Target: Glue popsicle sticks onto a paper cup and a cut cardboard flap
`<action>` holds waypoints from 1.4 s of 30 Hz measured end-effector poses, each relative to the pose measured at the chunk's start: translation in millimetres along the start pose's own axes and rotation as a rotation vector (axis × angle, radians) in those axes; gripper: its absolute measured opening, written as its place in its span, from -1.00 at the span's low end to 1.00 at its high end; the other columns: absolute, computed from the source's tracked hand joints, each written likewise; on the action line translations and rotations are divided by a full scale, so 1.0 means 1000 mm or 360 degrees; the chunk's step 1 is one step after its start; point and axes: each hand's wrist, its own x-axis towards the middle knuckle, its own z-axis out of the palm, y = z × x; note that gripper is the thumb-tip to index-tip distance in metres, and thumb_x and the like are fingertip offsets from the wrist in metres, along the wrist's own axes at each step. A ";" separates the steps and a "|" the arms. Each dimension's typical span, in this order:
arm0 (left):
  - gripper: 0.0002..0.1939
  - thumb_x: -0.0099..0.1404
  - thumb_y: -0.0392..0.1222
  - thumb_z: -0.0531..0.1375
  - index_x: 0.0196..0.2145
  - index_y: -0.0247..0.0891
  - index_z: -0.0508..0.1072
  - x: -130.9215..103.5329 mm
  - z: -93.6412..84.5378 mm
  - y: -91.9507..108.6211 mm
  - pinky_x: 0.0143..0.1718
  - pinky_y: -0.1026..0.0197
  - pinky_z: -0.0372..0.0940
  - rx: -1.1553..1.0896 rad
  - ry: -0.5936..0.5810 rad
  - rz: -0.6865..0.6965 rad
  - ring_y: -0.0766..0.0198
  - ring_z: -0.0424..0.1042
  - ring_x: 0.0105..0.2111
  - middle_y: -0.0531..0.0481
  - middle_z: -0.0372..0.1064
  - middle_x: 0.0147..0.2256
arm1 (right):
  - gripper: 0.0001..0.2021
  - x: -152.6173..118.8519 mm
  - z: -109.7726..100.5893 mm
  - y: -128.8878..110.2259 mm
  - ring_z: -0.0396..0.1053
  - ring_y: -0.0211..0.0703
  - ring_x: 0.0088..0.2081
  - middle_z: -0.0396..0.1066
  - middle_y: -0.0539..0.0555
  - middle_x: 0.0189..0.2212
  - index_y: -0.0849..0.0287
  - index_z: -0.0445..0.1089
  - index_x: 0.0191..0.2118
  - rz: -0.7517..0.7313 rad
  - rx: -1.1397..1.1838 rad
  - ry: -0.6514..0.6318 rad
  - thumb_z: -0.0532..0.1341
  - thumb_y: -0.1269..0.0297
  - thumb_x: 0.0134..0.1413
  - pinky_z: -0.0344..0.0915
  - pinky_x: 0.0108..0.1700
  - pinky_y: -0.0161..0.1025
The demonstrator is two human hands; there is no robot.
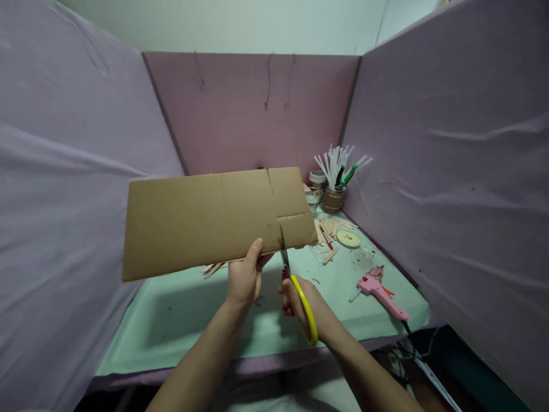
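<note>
A long brown cardboard sheet [197, 220] is held up above the table, slightly tilted. My left hand [245, 276] grips its lower edge, thumb on the near face and fingers behind. In my right hand [300, 297] are scissors [307, 312] with yellow and red handles. Their blades point up at the lower edge of the cardboard, right of my left thumb, one blade in front of the sheet. Two short slits or creases show in the right part of the cardboard, one near the top edge and one lower down.
On the right of the green-covered table [184, 337] lie a pink glue gun [381, 293], a yellow round disc [349, 239] and wooden sticks [331, 255]. Behind them stands a brown cup [333, 201] with white sticks and green-handled pliers. Fabric walls [257, 126] enclose the table.
</note>
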 end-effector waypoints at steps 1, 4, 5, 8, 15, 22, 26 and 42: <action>-0.53 -0.06 -0.19 0.45 -0.15 -0.22 0.49 -0.001 0.001 -0.001 -0.09 0.13 0.40 -0.0005 0.0000 0.0009 0.26 0.50 -0.23 0.02 0.54 -0.22 | -0.38 0.000 0.000 -0.002 0.32 -0.21 -0.58 0.27 -0.02 -0.65 0.17 0.30 -0.39 0.0028 0.0016 0.0028 -0.09 -0.35 0.12 0.24 -0.50 -0.29; -0.50 -0.05 -0.19 0.45 -0.11 -0.19 0.48 -0.004 0.004 -0.002 -0.11 0.15 0.40 -0.0030 0.0009 0.0044 0.27 0.50 -0.22 0.02 0.54 -0.20 | -0.37 -0.002 0.001 -0.008 0.28 -0.24 -0.67 0.20 -0.06 -0.74 0.16 0.28 -0.45 0.0119 0.0098 0.0096 -0.09 -0.38 0.09 0.21 -0.56 -0.32; -0.49 -0.04 -0.20 0.44 -0.10 -0.18 0.47 -0.005 0.005 -0.002 -0.12 0.17 0.41 -0.0041 0.0014 0.0052 0.28 0.50 -0.22 0.03 0.53 -0.19 | -0.36 -0.003 0.001 -0.010 0.24 -0.25 -0.70 0.17 -0.08 -0.76 0.15 0.27 -0.47 0.0145 0.0116 0.0118 -0.09 -0.39 0.08 0.18 -0.59 -0.32; -0.52 -0.05 -0.23 0.44 -0.13 -0.17 0.48 -0.007 0.008 -0.002 -0.17 0.21 0.41 -0.0083 0.0035 0.0045 0.30 0.49 -0.25 0.05 0.53 -0.19 | -0.39 -0.005 0.002 -0.013 0.13 -0.30 -0.76 0.08 -0.12 -0.78 0.11 0.17 -0.53 0.0163 0.0119 0.0187 -0.07 -0.41 0.04 0.04 -0.68 -0.35; -0.58 -0.05 -0.29 0.43 -0.18 -0.16 0.50 -0.003 0.011 -0.001 -0.17 0.25 0.40 -0.0193 0.0139 0.0021 0.34 0.49 -0.28 0.10 0.53 -0.26 | -0.41 -0.006 0.006 -0.009 0.05 -0.34 -0.73 0.03 -0.12 -0.79 0.09 0.09 -0.58 0.0055 0.0061 0.0254 -0.03 -0.38 0.06 -0.08 -0.67 -0.36; -0.51 -0.08 -0.29 0.45 -0.14 -0.19 0.49 -0.012 0.009 -0.005 -0.24 0.24 0.41 -0.0111 0.0169 -0.0024 0.31 0.50 -0.30 0.06 0.53 -0.26 | -0.35 -0.004 0.002 -0.007 0.17 -0.29 -0.68 0.19 -0.05 -0.73 0.16 0.26 -0.47 -0.0006 0.0072 0.0221 -0.12 -0.40 0.08 0.08 -0.62 -0.35; -0.46 -0.09 -0.28 0.46 -0.11 -0.17 0.48 -0.015 0.006 -0.005 -0.24 0.23 0.41 -0.0095 0.0162 -0.0008 0.29 0.51 -0.28 0.04 0.54 -0.23 | -0.36 0.000 0.000 -0.006 0.20 -0.28 -0.68 0.20 -0.05 -0.73 0.17 0.27 -0.48 0.0055 0.0080 0.0167 -0.09 -0.37 0.10 0.12 -0.61 -0.35; -0.67 -0.08 -0.30 0.44 -0.31 -0.33 0.52 -0.014 -0.010 -0.019 -0.30 0.26 0.43 -0.0122 0.0286 -0.0187 0.31 0.50 -0.35 -0.01 0.54 -0.31 | -0.35 0.004 0.010 0.003 0.16 -0.31 -0.75 0.12 -0.11 -0.77 0.14 0.22 -0.52 0.0171 0.0177 0.0142 -0.10 -0.42 0.05 0.07 -0.66 -0.37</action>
